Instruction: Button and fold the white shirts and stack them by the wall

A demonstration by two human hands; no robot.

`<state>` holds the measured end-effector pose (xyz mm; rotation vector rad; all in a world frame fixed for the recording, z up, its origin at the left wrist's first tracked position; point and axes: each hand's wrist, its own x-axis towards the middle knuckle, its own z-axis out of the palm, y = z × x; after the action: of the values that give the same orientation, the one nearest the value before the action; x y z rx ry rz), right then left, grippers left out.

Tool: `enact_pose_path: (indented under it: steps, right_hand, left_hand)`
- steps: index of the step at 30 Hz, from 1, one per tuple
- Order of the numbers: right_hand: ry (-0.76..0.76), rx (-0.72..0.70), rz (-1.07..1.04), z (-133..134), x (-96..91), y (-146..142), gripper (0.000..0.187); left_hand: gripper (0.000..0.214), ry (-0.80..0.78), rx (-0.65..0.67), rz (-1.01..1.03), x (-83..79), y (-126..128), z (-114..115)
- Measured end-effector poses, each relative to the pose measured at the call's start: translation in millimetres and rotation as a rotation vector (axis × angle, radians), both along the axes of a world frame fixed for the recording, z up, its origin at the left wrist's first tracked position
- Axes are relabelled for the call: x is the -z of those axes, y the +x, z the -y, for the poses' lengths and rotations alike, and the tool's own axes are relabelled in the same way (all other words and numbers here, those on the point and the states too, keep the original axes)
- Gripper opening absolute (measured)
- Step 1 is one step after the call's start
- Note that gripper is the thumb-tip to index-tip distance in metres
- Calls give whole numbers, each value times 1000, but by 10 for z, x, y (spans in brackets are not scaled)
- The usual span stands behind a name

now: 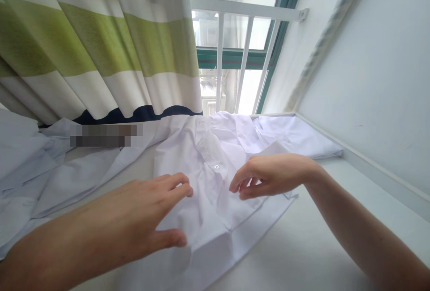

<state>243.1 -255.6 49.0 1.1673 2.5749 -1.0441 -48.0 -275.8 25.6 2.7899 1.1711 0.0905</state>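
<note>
A white button-up shirt lies spread on the white surface in front of me, its button strip running down the middle and its lower part creased. Above its left side is my left hand, thumb and fingers apart, with nothing between them. Over the right side of the shirt hangs my right hand, wrist bent and fingers curled loosely downward with gaps between them; I see nothing held in it. Whether the right fingertips touch the cloth I cannot tell.
More white clothing is heaped at the left. A pixelated patch covers something behind it. A white and green curtain hangs at the back left, beside a window with a white railing. A white wall bounds the right side.
</note>
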Motion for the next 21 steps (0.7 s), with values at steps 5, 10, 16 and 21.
enact_pose_path:
  steps: [5, 10, 16, 21]
  right_hand:
    - [218, 202, 122, -118, -23, 225, 40]
    - [419, 393, 354, -303, 127, 432, 61]
    - [428, 559, 379, -394, 138, 663, 43]
    - [808, 757, -87, -332, -112, 799, 26]
  left_hand:
    - [77, 76, 131, -54, 116, 145, 45]
    - [98, 28, 314, -24, 135, 504, 110]
    - [57, 129, 287, -108, 486, 805, -126]
    - [32, 115, 249, -231, 417, 746, -259]
